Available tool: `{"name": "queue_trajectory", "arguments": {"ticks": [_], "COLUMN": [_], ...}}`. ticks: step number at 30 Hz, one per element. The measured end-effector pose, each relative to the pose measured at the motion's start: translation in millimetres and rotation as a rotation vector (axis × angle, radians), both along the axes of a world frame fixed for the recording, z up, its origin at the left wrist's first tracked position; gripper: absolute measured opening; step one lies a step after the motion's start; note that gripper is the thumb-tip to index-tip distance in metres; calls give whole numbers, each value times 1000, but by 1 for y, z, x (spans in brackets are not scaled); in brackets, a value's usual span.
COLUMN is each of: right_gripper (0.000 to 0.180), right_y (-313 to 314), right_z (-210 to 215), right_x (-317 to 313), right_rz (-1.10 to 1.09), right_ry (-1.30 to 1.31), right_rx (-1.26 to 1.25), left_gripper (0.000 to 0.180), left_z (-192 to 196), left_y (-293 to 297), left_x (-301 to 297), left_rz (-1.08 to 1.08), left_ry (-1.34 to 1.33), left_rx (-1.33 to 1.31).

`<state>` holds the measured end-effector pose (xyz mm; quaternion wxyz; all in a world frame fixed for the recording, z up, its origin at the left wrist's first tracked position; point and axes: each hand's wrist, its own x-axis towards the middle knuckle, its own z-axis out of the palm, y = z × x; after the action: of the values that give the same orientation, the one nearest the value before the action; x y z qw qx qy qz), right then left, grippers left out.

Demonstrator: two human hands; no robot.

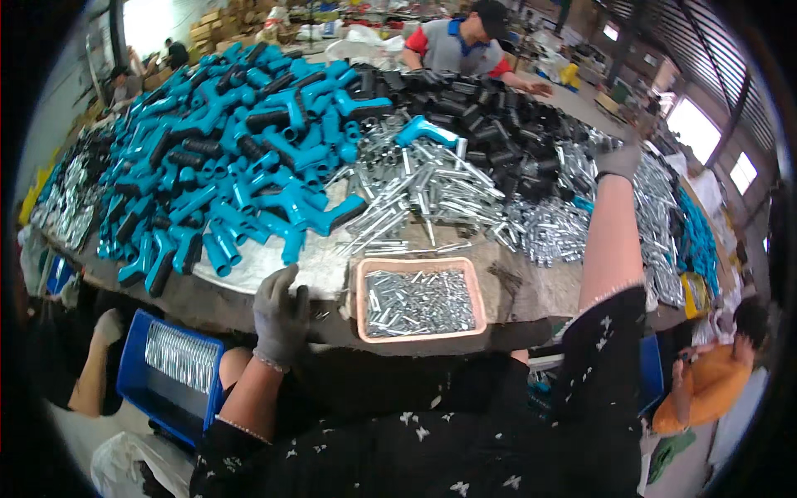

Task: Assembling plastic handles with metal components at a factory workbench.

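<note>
My left hand (281, 319), in a grey glove, hovers by the table's front edge with fingers apart and nothing visible in them. Just right of it stands a pink tray (362, 307) filled with small silver metal pins (419, 303). My right arm stretches far across the table, and my gloved right hand (618, 162) is over a heap of silver metal parts (656, 216); its fingers are too blurred to read. Ahead of my left hand rises a big pile of teal tool-shaped housings (282, 203) with black grips. Silver tubes and rods (444, 195) lie beyond the tray.
Black plastic parts (498, 116) are heaped at the back, where a co-worker in a cap (465, 41) reaches in. A blue crate (133, 373) with stacked silver pieces stands at lower left, beside another person's arm (91, 373). Someone in orange (706, 386) sits at right.
</note>
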<state>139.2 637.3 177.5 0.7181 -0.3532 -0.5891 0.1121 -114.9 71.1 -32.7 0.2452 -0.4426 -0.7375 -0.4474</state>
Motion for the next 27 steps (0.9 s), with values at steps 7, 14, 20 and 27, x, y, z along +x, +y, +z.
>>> {"name": "queue_trajectory", "arguments": {"ticks": [7,14,20,27], "right_gripper": [35,19,11,16], "right_y": [-197,-383,-413,-350], "right_z": [-64,-97,-156,-178], "right_x": [-137,-17,31,74], "right_rz": [863,1097,798,412], "right_ry": [-485,-782,-428,-321], "right_rx": [-296,5,-462,-353], "left_gripper": [39,33,27,22], "left_z": [11,15,15,54], "left_y": [-7,-4,-17,29], "left_x": [1,2,-2,2], "left_rz": [15,-15,-70,-341], "left_ry": [-129,-17,-115,-339], "left_rx": [13,-3,89,66]}}
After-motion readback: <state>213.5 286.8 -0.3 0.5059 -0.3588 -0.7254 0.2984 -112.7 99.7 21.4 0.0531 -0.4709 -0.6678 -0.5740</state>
